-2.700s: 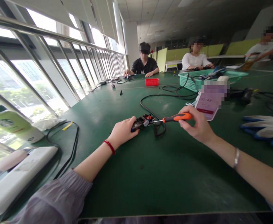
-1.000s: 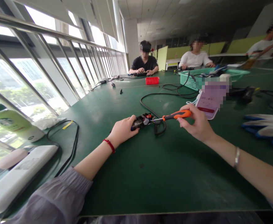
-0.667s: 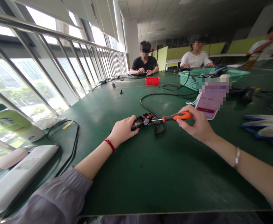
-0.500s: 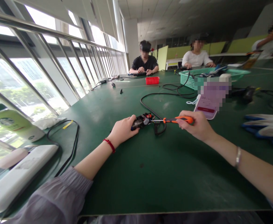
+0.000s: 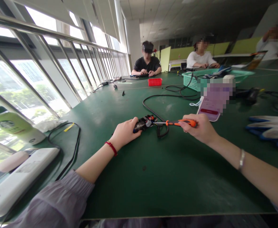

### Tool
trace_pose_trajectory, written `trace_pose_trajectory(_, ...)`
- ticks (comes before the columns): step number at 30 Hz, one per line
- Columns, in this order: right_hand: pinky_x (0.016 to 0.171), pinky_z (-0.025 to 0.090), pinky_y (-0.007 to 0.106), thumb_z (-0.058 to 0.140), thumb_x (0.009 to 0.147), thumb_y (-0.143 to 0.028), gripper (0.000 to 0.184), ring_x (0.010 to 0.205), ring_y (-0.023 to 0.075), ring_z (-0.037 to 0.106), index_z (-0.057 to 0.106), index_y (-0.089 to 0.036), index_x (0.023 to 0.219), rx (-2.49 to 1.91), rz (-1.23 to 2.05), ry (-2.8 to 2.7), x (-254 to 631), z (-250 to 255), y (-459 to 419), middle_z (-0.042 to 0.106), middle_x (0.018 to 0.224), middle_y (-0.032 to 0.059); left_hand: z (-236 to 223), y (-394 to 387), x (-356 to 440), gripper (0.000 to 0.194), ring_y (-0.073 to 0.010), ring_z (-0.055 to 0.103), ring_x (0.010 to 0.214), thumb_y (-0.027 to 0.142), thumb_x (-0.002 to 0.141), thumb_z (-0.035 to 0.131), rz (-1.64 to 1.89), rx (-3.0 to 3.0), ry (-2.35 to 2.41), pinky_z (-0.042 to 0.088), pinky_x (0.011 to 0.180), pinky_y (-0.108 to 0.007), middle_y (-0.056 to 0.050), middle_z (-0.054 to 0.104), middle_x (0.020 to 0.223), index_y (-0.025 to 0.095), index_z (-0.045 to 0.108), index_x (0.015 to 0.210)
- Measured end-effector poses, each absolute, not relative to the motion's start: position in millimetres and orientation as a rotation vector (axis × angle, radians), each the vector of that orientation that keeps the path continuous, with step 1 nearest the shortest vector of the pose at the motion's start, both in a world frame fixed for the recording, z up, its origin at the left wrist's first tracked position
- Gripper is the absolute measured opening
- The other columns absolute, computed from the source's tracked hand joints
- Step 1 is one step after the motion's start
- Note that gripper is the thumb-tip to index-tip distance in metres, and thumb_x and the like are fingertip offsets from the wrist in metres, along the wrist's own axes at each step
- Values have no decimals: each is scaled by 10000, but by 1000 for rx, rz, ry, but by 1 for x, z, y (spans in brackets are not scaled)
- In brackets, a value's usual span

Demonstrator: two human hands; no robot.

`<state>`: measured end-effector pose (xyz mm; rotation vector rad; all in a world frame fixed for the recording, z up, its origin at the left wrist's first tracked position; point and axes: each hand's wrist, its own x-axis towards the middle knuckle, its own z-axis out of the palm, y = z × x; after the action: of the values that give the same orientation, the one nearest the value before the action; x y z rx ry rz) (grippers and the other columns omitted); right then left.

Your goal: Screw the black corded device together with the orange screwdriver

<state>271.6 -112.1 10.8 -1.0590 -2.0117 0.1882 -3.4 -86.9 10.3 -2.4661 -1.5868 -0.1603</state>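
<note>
My left hand (image 5: 126, 131) is closed round a dark, opened-up device (image 5: 143, 123) with a cord, its inner parts and coloured wires showing at the right end. The device rests on the green table, and its kind cannot be made out. My right hand (image 5: 201, 127) is closed on an orange and black screwdriver (image 5: 180, 123), held nearly level. Its thin metal shaft points left, and the tip meets or nearly meets the device's open end. A black cord (image 5: 150, 98) loops from that end toward the back of the table.
A phone (image 5: 212, 103) leans behind my right hand, before a green basket (image 5: 191, 81) of tools. Gloves (image 5: 269, 128) lie at right, a red tray (image 5: 155, 82) farther back. A bottle (image 5: 13, 125) and white case (image 5: 22, 180) stand at left. Several people sit beyond, one in black (image 5: 147, 65).
My right hand has shifted its grip on the screwdriver handle, with the fingers now closed further round its end. My left hand and the device have stayed in place.
</note>
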Motion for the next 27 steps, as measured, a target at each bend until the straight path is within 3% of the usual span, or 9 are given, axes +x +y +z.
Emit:
trace_pose_trajectory(4, 544, 381, 257, 569, 768, -240, 102, 560, 120, 495, 477, -212, 734, -983, 183, -1909, 269, 12, -113, 519, 626, -25, 11, -87, -3, 243, -228, 636, 855, 395, 832, 471, -155, -2471, -1606, 441, 614, -268, -45, 649, 962, 214, 443, 992)
trace_pose_trajectory(6, 566, 402, 257, 576, 756, -218, 107, 575, 122, 521, 475, -216, 789, -969, 195, -1884, 269, 13, -113, 537, 650, -29, 11, -87, -3, 245, -232, 637, 851, 397, 833, 471, -161, -2476, -1593, 441, 608, -272, -46, 648, 966, 214, 442, 993)
trace_pose_trajectory(8, 526, 375, 258, 560, 776, -249, 130, 513, 113, 488, 467, -212, 693, -999, 203, -1924, 270, 13, -113, 507, 571, -34, 11, -87, -3, 244, -233, 636, 852, 396, 834, 469, -163, -2476, -1588, 444, 609, -276, -46, 647, 974, 214, 443, 994)
trace_pose_trajectory(11, 473, 309, 267, 513, 819, -317, 339, 437, 100, 404, 399, -206, 520, -1053, 183, -2007, 271, 12, -112, 420, 453, -31, 11, -87, -3, 244, -229, 634, 865, 393, 833, 472, -153, -2470, -1614, 450, 626, -272, -43, 647, 979, 216, 445, 998)
trace_pose_trajectory(16, 526, 366, 253, 576, 766, -239, 100, 546, 119, 483, 483, -215, 739, -998, 169, -1907, 270, 12, -113, 515, 601, -31, 11, -87, -3, 248, -230, 634, 868, 392, 828, 476, -142, -2472, -1625, 449, 628, -270, -45, 648, 968, 214, 445, 998)
trace_pose_trajectory(18, 539, 379, 256, 576, 769, -238, 98, 552, 122, 499, 483, -215, 753, -1003, 184, -1893, 270, 12, -113, 532, 612, -29, 11, -87, -3, 248, -231, 634, 861, 394, 829, 471, -149, -2474, -1611, 446, 619, -270, -46, 648, 968, 213, 443, 996)
trace_pose_trajectory(23, 476, 328, 267, 520, 825, -345, 357, 434, 112, 417, 417, -208, 512, -1078, 182, -1987, 271, 12, -112, 430, 445, -25, 11, -88, -3, 243, -234, 634, 866, 390, 835, 462, -154, -2472, -1600, 450, 623, -275, -48, 647, 974, 213, 441, 1000)
trace_pose_trajectory(27, 527, 392, 254, 570, 785, -272, 109, 532, 124, 501, 491, -214, 737, -1005, 201, -1899, 270, 11, -112, 523, 588, -29, 12, -88, -2, 243, -232, 633, 880, 387, 838, 462, -138, -2472, -1623, 454, 636, -274, -49, 647, 984, 212, 443, 1005)
